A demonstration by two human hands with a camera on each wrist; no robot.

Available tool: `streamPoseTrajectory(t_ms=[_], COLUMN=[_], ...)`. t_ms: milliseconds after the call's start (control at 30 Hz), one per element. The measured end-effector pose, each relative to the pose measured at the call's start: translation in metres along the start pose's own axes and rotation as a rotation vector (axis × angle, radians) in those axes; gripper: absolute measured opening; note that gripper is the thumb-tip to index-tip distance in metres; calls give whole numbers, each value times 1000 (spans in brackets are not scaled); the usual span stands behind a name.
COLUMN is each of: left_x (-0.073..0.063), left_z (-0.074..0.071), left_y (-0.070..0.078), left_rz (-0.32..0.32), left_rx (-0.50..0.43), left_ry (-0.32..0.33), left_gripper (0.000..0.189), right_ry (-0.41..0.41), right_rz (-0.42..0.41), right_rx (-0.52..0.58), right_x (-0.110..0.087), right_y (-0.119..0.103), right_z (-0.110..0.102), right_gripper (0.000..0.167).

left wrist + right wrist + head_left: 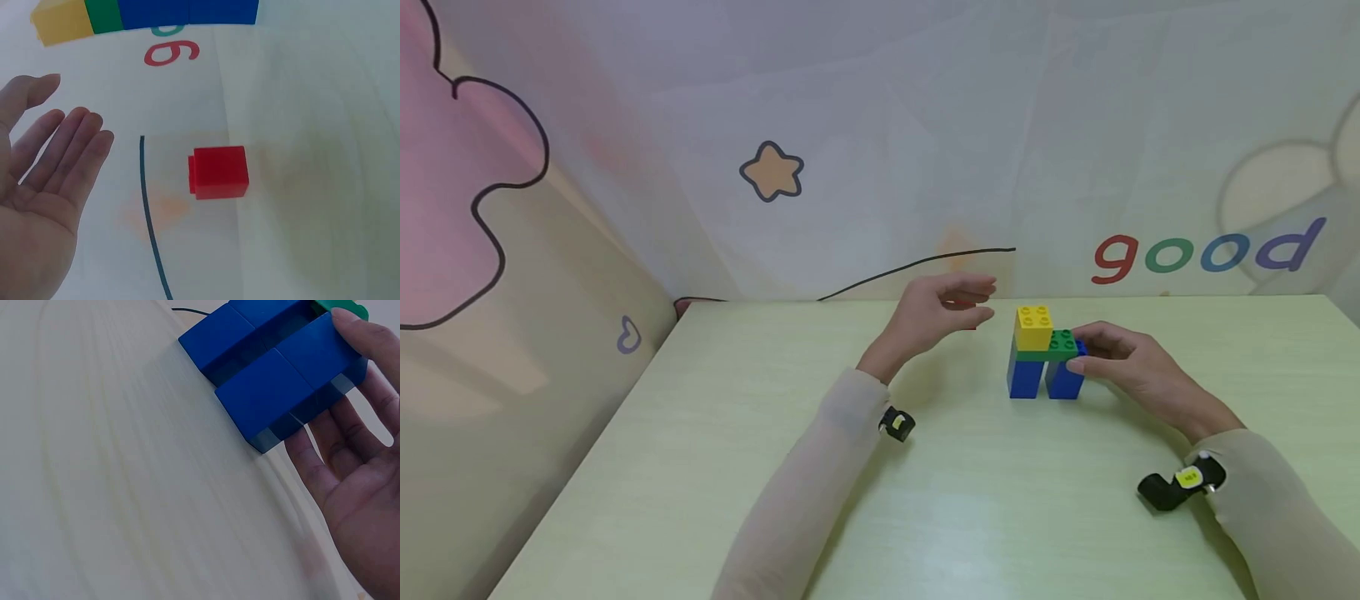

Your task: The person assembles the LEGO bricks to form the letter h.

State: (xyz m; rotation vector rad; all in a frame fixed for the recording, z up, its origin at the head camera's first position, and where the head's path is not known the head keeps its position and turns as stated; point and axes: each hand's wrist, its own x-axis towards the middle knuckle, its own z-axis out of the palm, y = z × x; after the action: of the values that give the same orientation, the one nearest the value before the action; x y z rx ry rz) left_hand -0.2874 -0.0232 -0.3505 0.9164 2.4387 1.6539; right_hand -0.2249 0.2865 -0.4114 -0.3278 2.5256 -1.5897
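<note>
A small block structure stands on the table in the head view. Its two blue pillars, the left pillar (1025, 382) and the right pillar (1063, 383), carry a flat green brick (1063, 342). On the left end of the green brick sits a yellow brick (1033, 329). My right hand (1138, 371) pinches the right pillar near its top, thumb in front and fingers behind. The right wrist view shows each pillar as stacked blue bricks (265, 397). Left of the structure my left hand (936, 308) hovers, fingers extended, holding nothing. A red brick (220, 173) stands beyond it, mostly hidden in the head view.
The pale table (700, 467) meets an upright printed backdrop (887, 167) along its far edge. A side panel (550, 400) rises on the left. Each wrist wears a black strap with a small device, such as the right strap (1180, 482).
</note>
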Motion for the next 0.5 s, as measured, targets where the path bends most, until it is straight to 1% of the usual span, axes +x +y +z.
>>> streamPoseTrajectory(t_ms=[100, 167, 300, 367, 433, 500], left_x=[5, 8, 13, 14, 15, 16], left_z=[-1, -2, -4, -6, -8, -9], left_y=[-9, -16, -30, -36, -41, -45], left_rz=[-37, -69, -160, -195, -215, -217], left_rx=[-22, -19, -17, -23, -40, -57], left_ry=[44, 74, 139, 163, 176, 179], left_gripper=[40, 42, 45, 46, 47, 47], right_ry=[3, 5, 1, -5, -8, -8], right_rz=[4, 7, 10, 11, 9, 11], right_rx=[-1, 2, 7, 8, 3, 1], right_x=[-1, -2, -1, -1, 0, 0], right_y=[1, 2, 3, 2, 1, 0], right_z=[-1, -2, -1, -1, -1, -1], right_gripper=[54, 54, 54, 54, 54, 53])
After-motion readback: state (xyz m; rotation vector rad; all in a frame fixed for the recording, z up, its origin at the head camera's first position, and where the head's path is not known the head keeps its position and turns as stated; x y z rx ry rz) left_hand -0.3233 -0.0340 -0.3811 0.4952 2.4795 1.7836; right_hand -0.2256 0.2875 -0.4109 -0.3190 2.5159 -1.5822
